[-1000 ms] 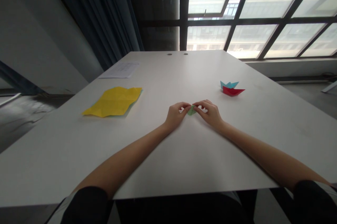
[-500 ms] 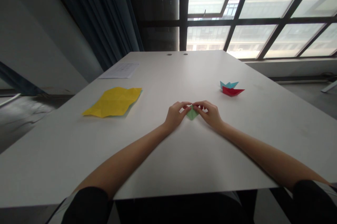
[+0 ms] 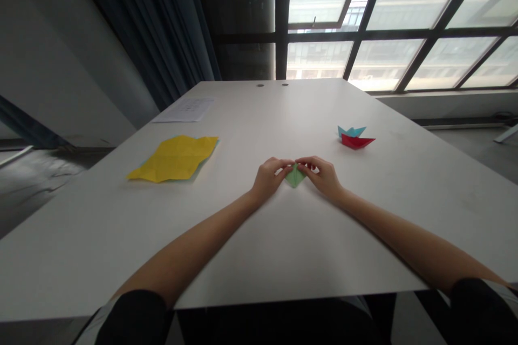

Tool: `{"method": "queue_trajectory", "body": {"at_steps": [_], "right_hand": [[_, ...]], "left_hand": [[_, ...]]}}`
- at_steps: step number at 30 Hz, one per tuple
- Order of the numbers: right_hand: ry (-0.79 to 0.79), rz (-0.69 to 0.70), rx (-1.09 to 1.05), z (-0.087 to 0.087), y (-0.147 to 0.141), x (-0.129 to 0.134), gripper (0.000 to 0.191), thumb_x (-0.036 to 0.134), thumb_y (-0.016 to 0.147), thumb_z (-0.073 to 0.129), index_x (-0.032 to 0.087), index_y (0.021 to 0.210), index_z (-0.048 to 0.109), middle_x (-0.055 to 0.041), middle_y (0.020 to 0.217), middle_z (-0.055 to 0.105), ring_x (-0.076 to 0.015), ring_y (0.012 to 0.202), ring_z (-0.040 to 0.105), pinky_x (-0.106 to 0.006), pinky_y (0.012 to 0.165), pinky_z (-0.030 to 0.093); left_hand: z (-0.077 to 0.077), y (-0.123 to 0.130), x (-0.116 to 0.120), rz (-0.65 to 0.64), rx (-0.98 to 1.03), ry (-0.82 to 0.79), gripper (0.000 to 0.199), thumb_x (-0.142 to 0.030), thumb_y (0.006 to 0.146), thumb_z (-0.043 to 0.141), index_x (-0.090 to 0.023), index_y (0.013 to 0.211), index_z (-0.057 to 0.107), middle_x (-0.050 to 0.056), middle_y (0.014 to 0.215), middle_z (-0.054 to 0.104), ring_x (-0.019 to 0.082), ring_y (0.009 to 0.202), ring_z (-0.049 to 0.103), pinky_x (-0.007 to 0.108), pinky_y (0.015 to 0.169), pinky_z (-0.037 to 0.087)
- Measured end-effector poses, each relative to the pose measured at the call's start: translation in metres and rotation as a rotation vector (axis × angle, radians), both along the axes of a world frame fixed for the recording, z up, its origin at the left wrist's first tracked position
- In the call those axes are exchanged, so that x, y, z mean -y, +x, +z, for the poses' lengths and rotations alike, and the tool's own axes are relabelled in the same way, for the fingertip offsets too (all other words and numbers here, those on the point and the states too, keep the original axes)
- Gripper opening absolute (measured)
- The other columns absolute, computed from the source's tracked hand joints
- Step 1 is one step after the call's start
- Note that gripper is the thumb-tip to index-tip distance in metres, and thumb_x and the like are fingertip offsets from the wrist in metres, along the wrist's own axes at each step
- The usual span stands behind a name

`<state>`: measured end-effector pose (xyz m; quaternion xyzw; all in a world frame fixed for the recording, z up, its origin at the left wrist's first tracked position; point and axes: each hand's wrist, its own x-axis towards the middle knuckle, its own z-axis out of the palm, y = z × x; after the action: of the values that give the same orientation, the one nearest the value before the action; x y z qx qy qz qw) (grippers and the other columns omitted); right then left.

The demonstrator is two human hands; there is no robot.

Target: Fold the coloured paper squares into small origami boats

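Note:
A small piece of folded green paper (image 3: 295,177) is held at its upper part between both hands, just above or on the table; its lower corner points toward me. My left hand (image 3: 270,176) pinches its left side with thumb and fingertips. On the right side, my right hand (image 3: 321,174) grips it the same way, the fingertips of both hands nearly meeting at the top. The fingers cover the paper's upper edges. Beyond my right hand stand a red paper boat (image 3: 356,142) and, just behind it, a blue paper boat (image 3: 351,132).
On the left of the white table (image 3: 243,258) lies a creased yellow sheet (image 3: 175,158) with a pale bluish-green sheet under it. Farther back is a white printed paper (image 3: 184,109). A dark blue curtain (image 3: 154,26) and large windows stand past the table.
Both hands stay pinched on the green paper in nearly the same place. Slightly more of the paper shows below the fingers.

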<state>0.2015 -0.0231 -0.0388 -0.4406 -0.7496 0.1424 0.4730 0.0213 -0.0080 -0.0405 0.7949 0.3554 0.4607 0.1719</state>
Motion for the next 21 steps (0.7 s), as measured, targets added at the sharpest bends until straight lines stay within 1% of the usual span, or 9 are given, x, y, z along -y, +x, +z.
{"method": "queue_trajectory", "body": {"at_steps": [5, 11, 16, 18, 21], "right_hand": [[-0.011, 0.009, 0.000, -0.0004, 0.0001, -0.0001, 0.017, 0.031, 0.081, 0.054, 0.022, 0.090, 0.065, -0.0016, 0.077, 0.064, -0.0129, 0.064, 0.053, -0.027, 0.060, 0.044], [0.022, 0.026, 0.033, 0.0004, 0.0003, 0.0013, 0.014, 0.029, 0.081, 0.054, 0.022, 0.088, 0.063, -0.0013, 0.076, 0.064, -0.0130, 0.065, 0.054, -0.026, 0.059, 0.044], [0.069, 0.037, 0.061, 0.0009, 0.0013, 0.0014, 0.011, 0.027, 0.082, 0.054, 0.022, 0.085, 0.063, -0.0006, 0.074, 0.062, -0.0127, 0.066, 0.053, -0.027, 0.063, 0.044], [0.076, 0.040, 0.067, 0.0012, 0.0016, 0.0012, 0.011, 0.027, 0.083, 0.053, 0.022, 0.085, 0.063, -0.0009, 0.074, 0.062, -0.0130, 0.066, 0.053, -0.027, 0.064, 0.044], [0.064, 0.049, 0.086, 0.0016, 0.0021, 0.0012, 0.015, 0.027, 0.084, 0.050, 0.023, 0.090, 0.063, -0.0022, 0.076, 0.062, -0.0138, 0.069, 0.054, -0.027, 0.063, 0.045]], "left_hand": [[0.0023, -0.0008, 0.0012, -0.006, -0.015, -0.020, 0.016, -0.027, 0.079, 0.057, -0.022, 0.092, 0.065, 0.003, 0.077, 0.064, 0.013, 0.075, 0.058, 0.022, 0.059, 0.046], [0.0025, -0.0011, 0.0000, -0.025, -0.023, 0.079, 0.012, -0.027, 0.079, 0.057, -0.020, 0.086, 0.063, 0.003, 0.078, 0.065, 0.013, 0.076, 0.058, 0.026, 0.072, 0.047], [0.0018, -0.0020, -0.0013, -0.046, -0.043, 0.147, 0.010, -0.025, 0.080, 0.056, -0.019, 0.084, 0.062, 0.002, 0.077, 0.065, 0.013, 0.075, 0.057, 0.026, 0.071, 0.046], [0.0018, -0.0023, -0.0018, -0.044, -0.056, 0.150, 0.009, -0.025, 0.080, 0.055, -0.019, 0.082, 0.062, 0.002, 0.076, 0.064, 0.013, 0.074, 0.056, 0.026, 0.070, 0.046], [0.0020, -0.0027, -0.0021, -0.036, -0.065, 0.137, 0.010, -0.025, 0.081, 0.054, -0.019, 0.081, 0.062, 0.002, 0.076, 0.064, 0.013, 0.074, 0.056, 0.026, 0.070, 0.046]]}}
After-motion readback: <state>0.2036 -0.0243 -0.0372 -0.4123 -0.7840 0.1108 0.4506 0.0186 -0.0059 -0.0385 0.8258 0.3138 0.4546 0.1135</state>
